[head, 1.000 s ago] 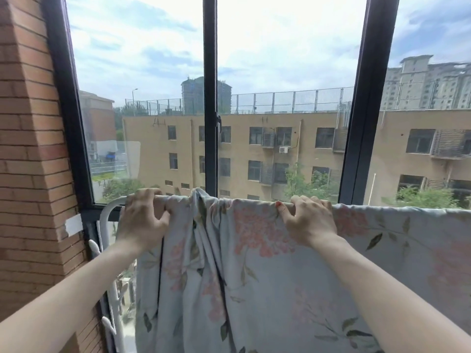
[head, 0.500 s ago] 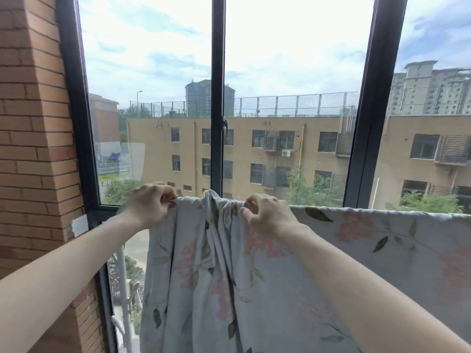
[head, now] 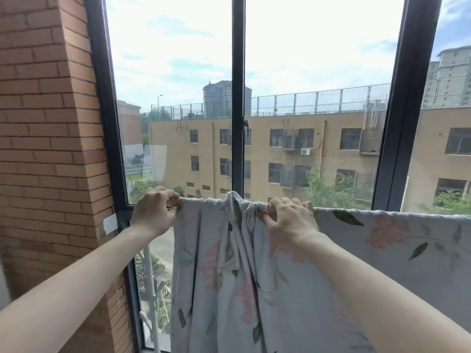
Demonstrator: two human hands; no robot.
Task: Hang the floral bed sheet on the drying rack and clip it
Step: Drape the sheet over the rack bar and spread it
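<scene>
Bright backlit daylight; wide-angle edges bend, slightly soft.

rack rail hidden under floral sheet [head: 293, 289], sheet cut off below and right, fingers [head: 280, 202] partly hidden

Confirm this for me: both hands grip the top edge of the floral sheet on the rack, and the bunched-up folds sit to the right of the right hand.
Wrong in one respect. The head view shows both the left hand and right hand gripping the top edge of the floral sheet on the rack, but the bunched-up folds sit between the two hands, left of the right hand. Right of that hand the sheet lies spread flat.
</scene>
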